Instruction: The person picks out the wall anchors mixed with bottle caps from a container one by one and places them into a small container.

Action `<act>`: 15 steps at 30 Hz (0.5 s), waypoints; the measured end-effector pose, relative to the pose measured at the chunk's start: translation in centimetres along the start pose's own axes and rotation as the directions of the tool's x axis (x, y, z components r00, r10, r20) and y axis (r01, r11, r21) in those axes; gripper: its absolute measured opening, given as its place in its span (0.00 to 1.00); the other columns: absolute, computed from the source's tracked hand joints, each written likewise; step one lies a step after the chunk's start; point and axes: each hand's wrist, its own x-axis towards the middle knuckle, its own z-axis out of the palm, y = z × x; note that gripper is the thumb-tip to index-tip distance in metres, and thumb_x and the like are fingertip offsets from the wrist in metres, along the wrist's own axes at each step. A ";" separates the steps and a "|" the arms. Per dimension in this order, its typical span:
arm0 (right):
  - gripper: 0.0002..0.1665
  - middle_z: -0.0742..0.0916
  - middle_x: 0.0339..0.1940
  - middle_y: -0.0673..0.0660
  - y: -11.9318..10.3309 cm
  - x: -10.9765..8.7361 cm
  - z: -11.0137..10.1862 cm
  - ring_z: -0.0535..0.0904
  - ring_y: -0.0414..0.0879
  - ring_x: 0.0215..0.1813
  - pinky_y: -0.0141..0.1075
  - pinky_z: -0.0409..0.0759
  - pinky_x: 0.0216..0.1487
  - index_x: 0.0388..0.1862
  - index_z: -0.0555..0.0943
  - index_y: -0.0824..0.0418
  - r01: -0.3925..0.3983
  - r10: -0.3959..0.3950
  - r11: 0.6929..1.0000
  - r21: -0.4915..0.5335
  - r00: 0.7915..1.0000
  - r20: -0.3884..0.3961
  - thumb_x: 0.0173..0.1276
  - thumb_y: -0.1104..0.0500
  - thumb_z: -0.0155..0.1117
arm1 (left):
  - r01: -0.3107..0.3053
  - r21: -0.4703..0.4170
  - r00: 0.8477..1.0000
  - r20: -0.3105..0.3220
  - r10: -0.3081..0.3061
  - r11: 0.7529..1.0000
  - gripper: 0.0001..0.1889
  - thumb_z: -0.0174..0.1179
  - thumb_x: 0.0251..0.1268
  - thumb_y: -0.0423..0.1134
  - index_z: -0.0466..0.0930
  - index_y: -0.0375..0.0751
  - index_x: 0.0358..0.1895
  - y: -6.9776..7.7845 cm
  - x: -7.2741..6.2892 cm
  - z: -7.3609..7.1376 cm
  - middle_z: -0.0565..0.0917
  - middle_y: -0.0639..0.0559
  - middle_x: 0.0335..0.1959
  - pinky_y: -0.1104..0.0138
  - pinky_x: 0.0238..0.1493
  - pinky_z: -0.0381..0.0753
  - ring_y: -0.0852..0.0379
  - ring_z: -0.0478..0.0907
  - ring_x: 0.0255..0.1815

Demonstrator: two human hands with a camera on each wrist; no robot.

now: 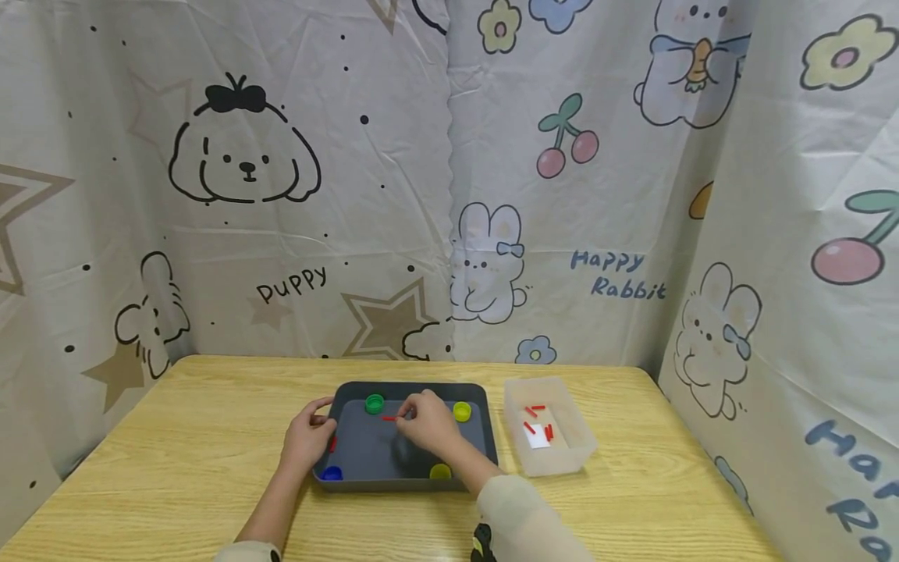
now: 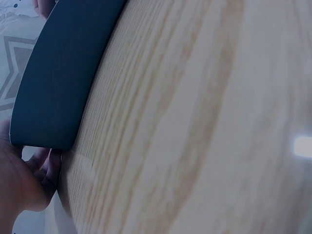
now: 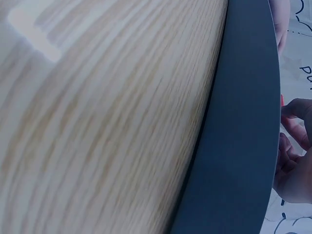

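A dark grey tray [image 1: 372,449] lies on the table, and my left hand [image 1: 306,437] grips its left wall, thumb at the rim and fingers outside. Over the tray's middle my right hand [image 1: 430,421] pinches one end of a thin red stick [image 1: 389,418]. In the right wrist view the red tip [image 3: 282,100] shows past the tray's wall at the fingertips. Round caps sit near the tray's corners: green [image 1: 374,403] at back left, blue [image 1: 332,473] at front left, yellow [image 1: 461,411] at back right, another yellow cap [image 1: 440,471] at front right. A second red stick [image 1: 333,444] lies along the left side.
Right of the tray stands a translucent plastic box [image 1: 579,449] with several red sticks and a white paper piece [image 1: 538,437] in it. The wooden table [image 1: 211,437] runs back to a printed curtain [image 1: 393,195], which also hangs along both sides.
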 end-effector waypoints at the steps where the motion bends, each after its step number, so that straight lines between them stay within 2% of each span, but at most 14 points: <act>1: 0.04 0.74 0.28 0.50 0.1 -0.1 -0.1 0.67 0.39 0.25 0.30 0.65 0.25 0.29 0.84 0.55 0.004 -0.004 1.000 0.002 1.000 -0.004 0.58 0.56 0.65 | 0.002 0.000 1.000 0.000 -0.002 1.000 0.24 0.52 0.61 0.35 0.69 0.42 0.63 0.0 0.0 0.0 0.77 0.35 0.49 0.62 0.38 0.73 0.43 0.77 0.49; 6: 0.03 0.75 0.28 0.51 0.6 -0.5 -0.6 0.66 0.40 0.26 0.30 0.64 0.25 0.29 0.83 0.55 -0.004 0.005 1.000 0.008 1.000 -0.010 0.57 0.57 0.65 | 0.006 0.000 1.000 0.003 -0.006 1.000 0.24 0.52 0.62 0.35 0.69 0.42 0.63 0.0 -0.1 0.0 0.77 0.35 0.49 0.65 0.37 0.72 0.44 0.77 0.49; 15: 0.04 0.74 0.27 0.51 1.7 -1.1 -1.5 0.66 0.40 0.24 0.31 0.63 0.24 0.30 0.83 0.54 -0.011 0.010 1.000 -0.029 0.999 -0.033 0.57 0.56 0.64 | -0.021 -0.015 0.999 -0.028 0.021 1.000 0.24 0.53 0.59 0.33 0.71 0.39 0.62 0.0 0.0 0.1 0.81 0.36 0.45 0.68 0.35 0.71 0.46 0.79 0.46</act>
